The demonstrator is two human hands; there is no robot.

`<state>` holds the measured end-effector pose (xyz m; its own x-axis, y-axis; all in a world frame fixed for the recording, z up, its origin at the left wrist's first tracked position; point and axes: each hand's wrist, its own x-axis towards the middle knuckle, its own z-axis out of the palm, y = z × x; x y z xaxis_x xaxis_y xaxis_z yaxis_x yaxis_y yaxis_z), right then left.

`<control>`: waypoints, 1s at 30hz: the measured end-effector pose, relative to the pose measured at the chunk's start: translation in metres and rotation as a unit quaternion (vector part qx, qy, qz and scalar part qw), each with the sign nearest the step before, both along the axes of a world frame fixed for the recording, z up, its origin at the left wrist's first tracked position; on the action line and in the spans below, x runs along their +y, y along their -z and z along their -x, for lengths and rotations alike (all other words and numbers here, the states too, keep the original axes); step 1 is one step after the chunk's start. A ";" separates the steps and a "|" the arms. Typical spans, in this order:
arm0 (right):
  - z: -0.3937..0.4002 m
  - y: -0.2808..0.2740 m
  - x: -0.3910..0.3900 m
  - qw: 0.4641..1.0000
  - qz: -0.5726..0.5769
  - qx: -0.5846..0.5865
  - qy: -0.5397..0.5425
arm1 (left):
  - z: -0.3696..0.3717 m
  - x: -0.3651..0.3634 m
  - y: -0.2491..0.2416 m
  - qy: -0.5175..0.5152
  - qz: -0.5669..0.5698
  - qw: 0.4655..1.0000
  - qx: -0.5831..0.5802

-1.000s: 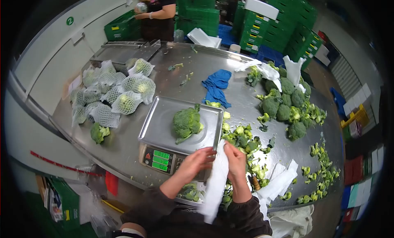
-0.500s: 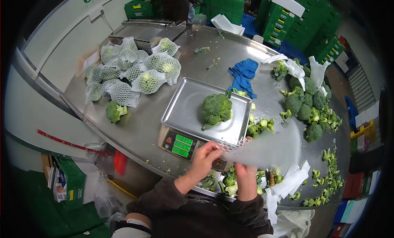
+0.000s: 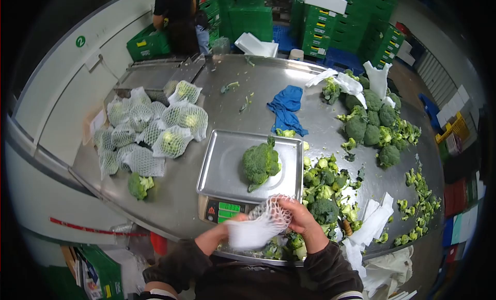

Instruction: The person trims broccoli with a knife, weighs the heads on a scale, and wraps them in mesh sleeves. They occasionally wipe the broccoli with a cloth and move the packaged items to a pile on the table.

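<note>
A white mesh net (image 3: 258,225) is stretched between my hands at the near edge of the scale (image 3: 227,209). My right hand (image 3: 302,216) is closed on the net's right end. My left hand (image 3: 230,226) is closed at its left side, partly hidden by the net and blurred. Just beyond them a broccoli head (image 3: 260,164) lies on the scale's metal tray (image 3: 219,171). On the left are several netted broccoli heads (image 3: 175,140), with a bare broccoli piece (image 3: 139,186) in front of them.
A blue cloth (image 3: 287,106) lies behind the scale. Many broccoli heads (image 3: 372,121) are piled at the right, with trimmings (image 3: 330,181) beside the scale. White nets (image 3: 374,220) lie near the right edge. Another person (image 3: 178,21) stands by green crates (image 3: 148,45) at the back.
The net has swung from the right to the left and now hangs bunched between my hands. The camera view has shifted, and the other person shows more fully.
</note>
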<state>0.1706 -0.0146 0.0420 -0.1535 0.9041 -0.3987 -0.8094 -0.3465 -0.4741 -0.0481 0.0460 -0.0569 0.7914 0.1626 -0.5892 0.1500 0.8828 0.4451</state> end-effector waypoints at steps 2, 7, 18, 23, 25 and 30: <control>-0.004 0.005 0.014 0.915 -0.023 -0.403 -0.024 | -0.007 0.047 -0.074 0.005 -0.379 0.912 0.159; -0.005 0.032 0.078 0.754 -0.067 -0.582 0.298 | -0.045 0.101 -0.080 -0.265 -0.619 0.720 0.172; 0.031 -0.078 0.025 0.785 -0.237 -0.551 0.153 | -0.008 0.075 -0.115 -0.323 -0.330 0.883 -0.090; 0.050 -0.091 0.021 0.805 -0.169 -0.562 0.084 | 0.012 0.062 -0.111 -0.204 -0.064 0.936 -0.279; 0.046 -0.101 0.018 0.883 -0.032 -0.457 -0.104 | 0.019 0.054 -0.102 -0.262 -0.080 0.942 -0.194; 0.047 -0.084 0.028 0.988 -0.053 -0.071 -0.126 | 0.042 0.039 -0.125 -0.297 0.110 0.944 -0.092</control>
